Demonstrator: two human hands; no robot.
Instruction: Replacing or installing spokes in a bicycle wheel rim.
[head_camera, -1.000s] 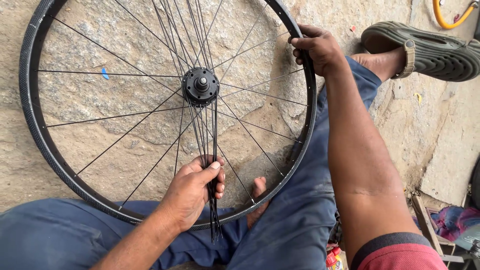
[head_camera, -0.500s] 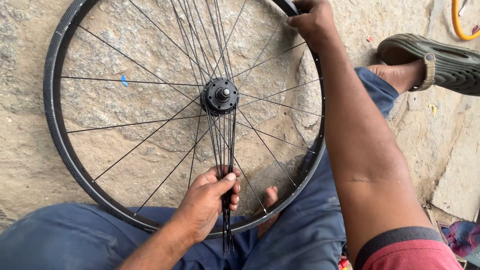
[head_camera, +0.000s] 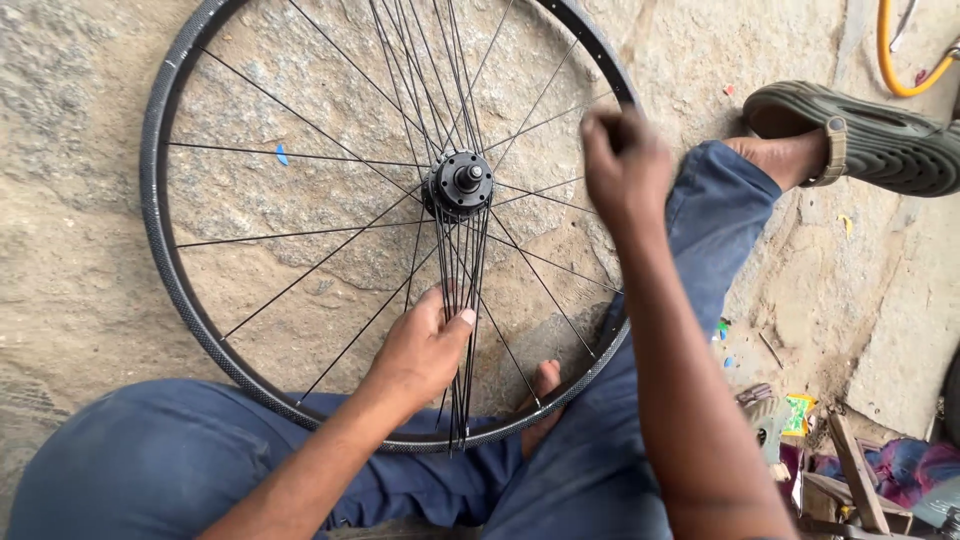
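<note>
A black bicycle wheel rim (head_camera: 160, 250) lies flat on the stone ground across my lap, with thin spokes running to a black hub (head_camera: 462, 183) at its middle. Several loose spokes hang from the hub in a bundle (head_camera: 462, 400) towards me. My left hand (head_camera: 420, 355) is closed around this bundle just below the hub. My right hand (head_camera: 625, 160) hovers over the rim's right side with fingers curled; it is blurred, and whether it pinches a spoke is unclear.
My right foot in a dark sandal (head_camera: 860, 135) rests at the upper right, beside a yellow hose (head_camera: 900, 80). Bare toes (head_camera: 545, 380) show under the rim's near side. Wooden pieces and coloured cloth (head_camera: 860, 480) clutter the lower right corner.
My right hand has let go of the rim's upper right edge and lifted towards me. The view has shifted, so the wheel sits further right. My left hand stays on the spoke bundle.
</note>
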